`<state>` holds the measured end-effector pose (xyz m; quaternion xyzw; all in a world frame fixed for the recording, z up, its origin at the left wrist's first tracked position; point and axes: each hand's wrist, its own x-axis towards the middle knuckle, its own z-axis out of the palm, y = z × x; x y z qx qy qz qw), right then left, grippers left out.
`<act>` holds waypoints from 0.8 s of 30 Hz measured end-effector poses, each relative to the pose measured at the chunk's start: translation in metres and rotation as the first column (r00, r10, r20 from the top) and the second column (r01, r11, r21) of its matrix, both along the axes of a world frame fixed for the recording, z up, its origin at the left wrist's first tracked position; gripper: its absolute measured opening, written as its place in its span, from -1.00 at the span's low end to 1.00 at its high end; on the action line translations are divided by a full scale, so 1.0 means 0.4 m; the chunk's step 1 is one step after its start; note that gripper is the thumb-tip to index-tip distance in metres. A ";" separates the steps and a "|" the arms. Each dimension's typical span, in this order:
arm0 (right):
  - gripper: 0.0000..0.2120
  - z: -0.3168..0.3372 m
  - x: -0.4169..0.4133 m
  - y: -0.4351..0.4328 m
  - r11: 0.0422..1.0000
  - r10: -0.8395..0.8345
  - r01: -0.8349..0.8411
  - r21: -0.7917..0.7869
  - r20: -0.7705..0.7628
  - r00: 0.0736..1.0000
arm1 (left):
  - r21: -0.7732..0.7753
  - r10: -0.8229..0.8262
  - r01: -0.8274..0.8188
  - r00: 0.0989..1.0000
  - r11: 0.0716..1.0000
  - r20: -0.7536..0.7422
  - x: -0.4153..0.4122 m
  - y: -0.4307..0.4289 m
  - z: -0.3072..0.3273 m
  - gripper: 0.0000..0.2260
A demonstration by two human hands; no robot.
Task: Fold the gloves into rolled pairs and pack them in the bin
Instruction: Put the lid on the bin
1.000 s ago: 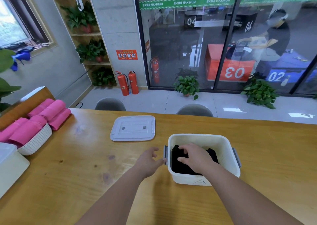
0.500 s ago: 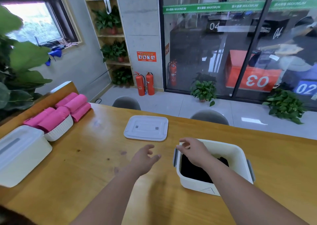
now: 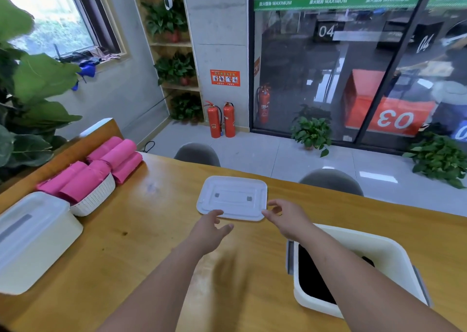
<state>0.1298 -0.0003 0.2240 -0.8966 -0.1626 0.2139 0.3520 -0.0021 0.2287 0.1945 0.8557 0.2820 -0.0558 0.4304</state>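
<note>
A white bin [image 3: 394,249] stands on the wooden table at the lower right, with black gloves [image 3: 312,281] lying inside it; my right forearm hides part of them. Its flat white lid [image 3: 232,197] lies on the table beyond the bin, to the left. My left hand [image 3: 209,229] hovers at the lid's near left corner, fingers loosely spread and holding nothing. My right hand [image 3: 285,218] is at the lid's near right corner, fingers relaxed, fingertips at or just short of the edge.
A white basket [image 3: 97,200] with pink rolls [image 3: 111,162] sits at the table's left. A closed white box [image 3: 32,238] stands nearer on the left. Two grey chairs [image 3: 197,154] face the table's far edge. A large plant [image 3: 30,99] fills the left.
My right hand has left the bin and moved up and left to the lid. My left hand has moved forward from the bin's side to the lid's near edge. The view has swung left.
</note>
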 end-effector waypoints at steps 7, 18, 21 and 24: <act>-0.46 -0.060 0.105 0.085 0.992 -0.024 0.015 -0.128 -0.068 0.997 | 0.031 0.002 -0.001 1.000 1.000 -0.023 0.095 0.127 -0.061 -0.38; -0.34 -0.184 0.227 0.179 0.965 -0.055 0.017 -0.260 -0.139 0.989 | 0.078 0.040 -0.031 0.992 0.996 -0.121 0.235 0.296 -0.199 -0.32; -0.46 -0.203 0.237 0.196 0.966 -0.059 0.019 -0.258 -0.149 0.987 | 0.083 0.063 -0.051 0.988 0.995 -0.140 0.264 0.322 -0.231 -0.28; -0.53 -0.227 0.247 0.206 0.969 -0.076 0.034 -0.243 -0.163 0.984 | 0.082 0.065 -0.053 0.986 0.995 -0.156 0.284 0.337 -0.256 -0.25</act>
